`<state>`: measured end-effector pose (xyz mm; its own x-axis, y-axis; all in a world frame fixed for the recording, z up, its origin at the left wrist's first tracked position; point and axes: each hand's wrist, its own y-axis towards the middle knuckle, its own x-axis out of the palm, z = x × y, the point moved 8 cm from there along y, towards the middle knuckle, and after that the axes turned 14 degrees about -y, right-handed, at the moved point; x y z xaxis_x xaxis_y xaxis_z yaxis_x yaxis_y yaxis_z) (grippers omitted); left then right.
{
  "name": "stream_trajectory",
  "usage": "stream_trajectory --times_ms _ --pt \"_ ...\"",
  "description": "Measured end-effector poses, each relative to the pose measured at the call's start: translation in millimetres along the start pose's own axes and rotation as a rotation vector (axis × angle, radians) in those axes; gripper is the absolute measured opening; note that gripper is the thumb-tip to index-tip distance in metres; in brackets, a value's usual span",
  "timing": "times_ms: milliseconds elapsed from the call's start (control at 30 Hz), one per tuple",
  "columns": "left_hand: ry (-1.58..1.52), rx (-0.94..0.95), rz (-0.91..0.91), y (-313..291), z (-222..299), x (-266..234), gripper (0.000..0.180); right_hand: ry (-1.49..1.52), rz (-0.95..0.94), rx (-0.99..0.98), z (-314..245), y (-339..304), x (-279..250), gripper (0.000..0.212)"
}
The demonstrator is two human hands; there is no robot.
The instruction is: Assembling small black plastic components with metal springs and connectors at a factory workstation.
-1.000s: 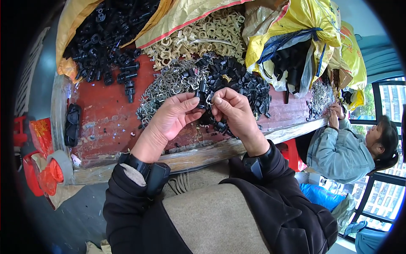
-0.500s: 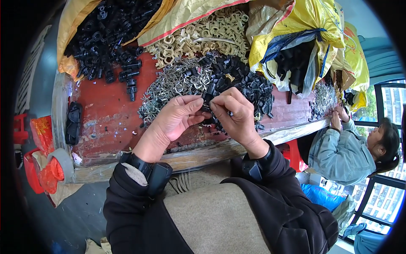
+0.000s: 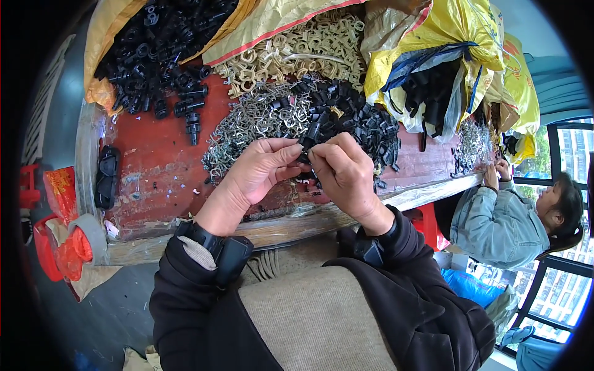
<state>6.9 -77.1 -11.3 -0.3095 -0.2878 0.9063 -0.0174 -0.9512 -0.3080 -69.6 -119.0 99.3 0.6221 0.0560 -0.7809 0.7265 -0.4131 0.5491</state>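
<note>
The black cylindrical plastic part (image 3: pixel 311 132) is held above the near edge of the heaps, tilted with its far end to the right. It is gripped by the left hand (image 3: pixel 265 168), thumb and forefinger closed on it, the other fingers loosely curled. The right hand (image 3: pixel 344 174) is drawn into a close pinch at the part's near end; whether anything is pinched there cannot be told. Beyond the hands, a heap of bent silvery metal hooks (image 3: pixel 238 133) is spread to the left, against a heap of small black plastic pieces (image 3: pixel 377 127) to the right. Farther off, beige ring-shaped plastic pieces (image 3: pixel 294 52) are piled. Black tubular fittings (image 3: pixel 158 55) are heaped far left on the red tabletop (image 3: pixel 145 167); a yellow plastic bag (image 3: pixel 458 28) is placed far right.
</note>
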Motion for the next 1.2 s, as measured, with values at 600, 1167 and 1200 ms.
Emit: stream_trajectory --times_ms 600,1167,1200 --pt "0.038 0.064 -0.054 -2 12 6 0.019 1.062 -0.439 0.594 46 -11 60 0.01" --pt "-0.023 0.148 -0.085 0 20 6 0.018 -0.317 -0.418 0.057 103 70 100 0.023" --pt "-0.023 0.147 -0.086 1 21 6 0.018 -0.266 -0.379 0.074 103 71 93 0.023"
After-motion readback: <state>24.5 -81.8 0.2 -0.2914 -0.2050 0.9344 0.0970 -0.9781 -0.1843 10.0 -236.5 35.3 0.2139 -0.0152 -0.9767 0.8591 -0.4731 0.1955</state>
